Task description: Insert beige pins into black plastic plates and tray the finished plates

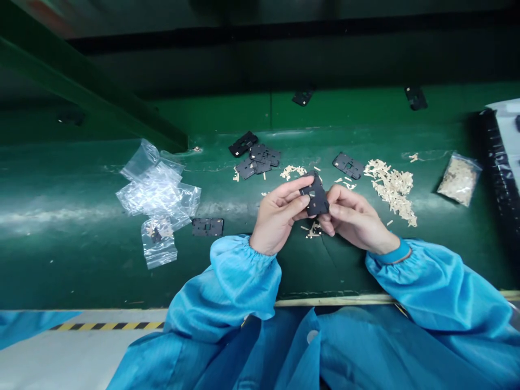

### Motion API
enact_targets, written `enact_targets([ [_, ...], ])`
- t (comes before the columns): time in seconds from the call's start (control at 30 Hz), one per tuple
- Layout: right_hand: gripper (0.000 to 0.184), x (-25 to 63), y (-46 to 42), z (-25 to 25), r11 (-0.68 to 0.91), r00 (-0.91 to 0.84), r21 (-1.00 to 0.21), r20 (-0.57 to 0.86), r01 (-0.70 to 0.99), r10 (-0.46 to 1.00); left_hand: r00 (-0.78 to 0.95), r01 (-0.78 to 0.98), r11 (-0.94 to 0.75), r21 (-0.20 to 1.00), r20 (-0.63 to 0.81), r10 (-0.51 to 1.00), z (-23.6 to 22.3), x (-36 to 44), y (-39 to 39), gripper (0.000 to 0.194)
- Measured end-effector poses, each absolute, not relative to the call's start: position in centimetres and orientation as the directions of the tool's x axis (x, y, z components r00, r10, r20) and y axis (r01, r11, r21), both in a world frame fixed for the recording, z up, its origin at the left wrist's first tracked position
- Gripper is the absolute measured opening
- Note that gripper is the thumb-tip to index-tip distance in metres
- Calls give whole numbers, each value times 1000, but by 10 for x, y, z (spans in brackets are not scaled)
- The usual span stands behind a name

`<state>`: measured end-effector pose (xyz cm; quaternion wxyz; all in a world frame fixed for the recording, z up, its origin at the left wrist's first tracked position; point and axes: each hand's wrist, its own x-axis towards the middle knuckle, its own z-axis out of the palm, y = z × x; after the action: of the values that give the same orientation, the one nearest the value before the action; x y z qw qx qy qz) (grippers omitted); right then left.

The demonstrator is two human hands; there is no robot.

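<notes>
1. In the head view, nearest me, my blue smock sleeve [239,281] gathers at the left wrist, above the green work surface [81,260].
2. My left hand [278,216] and right hand [353,219] hold a black perforated plate [314,194] up between them, fingers closed on its edges.
3. More black plates [254,160] lie scattered and unstacked. Pale strips [392,189] sit in a loose heap, with a filled plastic bag [459,179] beyond them. Crumpled clear bags [156,189] lie to my left.
</notes>
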<state>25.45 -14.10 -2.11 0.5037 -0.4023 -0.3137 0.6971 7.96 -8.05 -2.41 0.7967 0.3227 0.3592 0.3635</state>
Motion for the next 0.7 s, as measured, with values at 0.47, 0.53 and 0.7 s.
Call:
enact_targets([
  [0.47,27,252,-137,-17,-201,65,-973,-209,-117,976,286,-161,222,962,-170,943,-26,80,-82,29],
  [0.53,25,247,-139,-18,-157,144,-987,-157,-12,977,246,-154,188,970,-147,958,-26,82,-85,27],
  [0.7,23,239,-143,-23,-107,196,-994,-100,27,976,212,-157,184,970,-149,966,-26,84,-88,27],
])
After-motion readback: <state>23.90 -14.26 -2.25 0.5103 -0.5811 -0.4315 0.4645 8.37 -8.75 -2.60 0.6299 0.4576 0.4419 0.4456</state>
